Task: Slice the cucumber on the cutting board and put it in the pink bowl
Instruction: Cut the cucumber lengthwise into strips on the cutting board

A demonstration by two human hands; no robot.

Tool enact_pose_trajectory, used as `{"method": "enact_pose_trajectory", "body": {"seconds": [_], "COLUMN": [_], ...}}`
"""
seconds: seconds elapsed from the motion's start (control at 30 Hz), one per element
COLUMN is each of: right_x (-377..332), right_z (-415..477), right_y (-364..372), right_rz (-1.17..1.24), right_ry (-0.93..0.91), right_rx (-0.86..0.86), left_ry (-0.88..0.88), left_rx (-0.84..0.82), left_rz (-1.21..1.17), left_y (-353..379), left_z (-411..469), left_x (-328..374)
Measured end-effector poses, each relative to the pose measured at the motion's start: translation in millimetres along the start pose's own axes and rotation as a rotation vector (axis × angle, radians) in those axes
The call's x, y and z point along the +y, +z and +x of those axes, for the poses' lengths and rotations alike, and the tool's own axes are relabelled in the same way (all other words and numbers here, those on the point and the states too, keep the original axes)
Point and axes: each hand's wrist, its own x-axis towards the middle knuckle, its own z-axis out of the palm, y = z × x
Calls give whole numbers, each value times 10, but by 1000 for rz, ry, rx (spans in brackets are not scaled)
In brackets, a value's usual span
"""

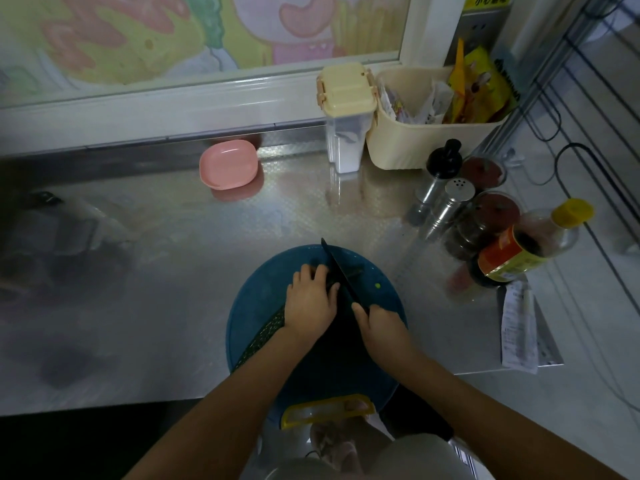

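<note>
my left fingers (pixel 306 271) curl on the cucumber (pixel 265 332), lying near-left to far-right on the board (pixel 263 271), and my right fingers (pixel 358 309) clench the knife (pixel 337 268), blade crossing it just right of them; bowl (pixel 228 164) well beyond.

The bench (pixel 173 254) before me is glossy, textured steel; my pink bowl (pixel 228 164) smooth plastic, my cutting board (pixel 379 308) matt plastic.

Cucumber (pixel 265 334) on cutting board (pixel 379 306); bowl (pixel 228 163) behind; bottles (pixel 502 244) right.
</note>
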Motion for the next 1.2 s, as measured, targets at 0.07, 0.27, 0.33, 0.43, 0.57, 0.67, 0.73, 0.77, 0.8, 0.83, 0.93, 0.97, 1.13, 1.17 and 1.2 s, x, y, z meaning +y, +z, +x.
{"method": "enact_pose_trajectory", "body": {"seconds": [0.07,0.27,0.33,0.43,0.57,0.67,0.73,0.77,0.8,0.83,0.93,0.97,1.13,1.17,1.2], "right_x": [8,-6,-46,-65,-38,4,44,65,89,112,209,243,445,487,527], "right_z": [7,37,112,304,447,428,366,333,298,263,186,164,67,40,6], "right_y": [45,41,-17,-286,-760,-917,-963,-974,-981,-985,-947,-927,-751,-705,-659], "right_rz": [-13,-56,-41,85,202,190,201,205,201,191,186,198,54,45,43], "right_ry": [25,5,22,82,68,15,-31,-58,-85,-108,-124,-116,-163,-170,-174], "right_rx": [-9,31,73,202,211,169,127,112,102,96,52,25,11,28,45], "left_ry": [2,50,81,93,70,-57,-53,-13,42,106,339,418,608,608,593], "left_rx": [16,-37,-82,-132,-189,-199,-241,-261,-273,-280,-360,-406,-469,-423,-372], "left_rz": [1,-5,-9,-30,-57,29,66,78,81,82,122,142,136,103,64], "left_y": [18,2,-28,-84,-122,-171,-223,-249,-272,-292,-336,-341,-242,-200,-170], "left_z": [-13,-2,-13,1,-6,-62,-94,-103,-96,-72,77,123,127,98,70], "left_x": [-1,-72,-109,-144,-146,-201,-232,-229,-209,-181,-70,-46,-120,-178,-238]}}
